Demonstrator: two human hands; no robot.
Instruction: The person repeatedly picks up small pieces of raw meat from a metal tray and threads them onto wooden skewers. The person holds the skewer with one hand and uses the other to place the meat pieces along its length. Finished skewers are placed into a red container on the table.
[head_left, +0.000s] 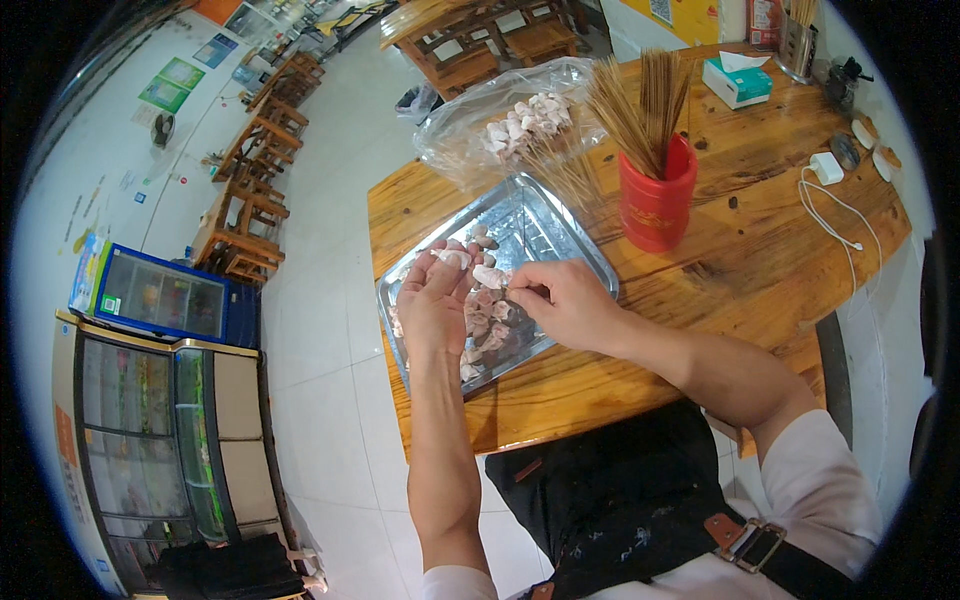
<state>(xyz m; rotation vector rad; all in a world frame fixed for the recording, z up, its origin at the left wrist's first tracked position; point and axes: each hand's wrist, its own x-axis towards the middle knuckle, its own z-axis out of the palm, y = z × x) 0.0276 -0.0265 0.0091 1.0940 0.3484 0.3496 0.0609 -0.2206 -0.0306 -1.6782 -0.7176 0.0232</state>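
My left hand (441, 300) is raised over the metal tray (551, 196), its fingers and thumb closed on pale raw meat pieces (453, 259). Just beside it, my right hand (559, 298) pinches near one end of another pale meat piece (490, 277); a skewer there is too small to make out. More raw meat chunks (486, 319) lie in the tray under and between my hands. Beyond the tray, a clear plastic bag (457, 139) holds meat pieces on bamboo skewers (562, 169). To the right stands a red plastic holder (656, 206) full of bamboo skewers (664, 109).
The wooden table (750, 225) carries a tissue box (739, 81), a white charger (826, 168) with its cable, and a metal chopstick holder (795, 45) at the far right. Wooden stools (544, 41) stand beyond the table. Glass-door refrigerators (135, 427) are at the left.
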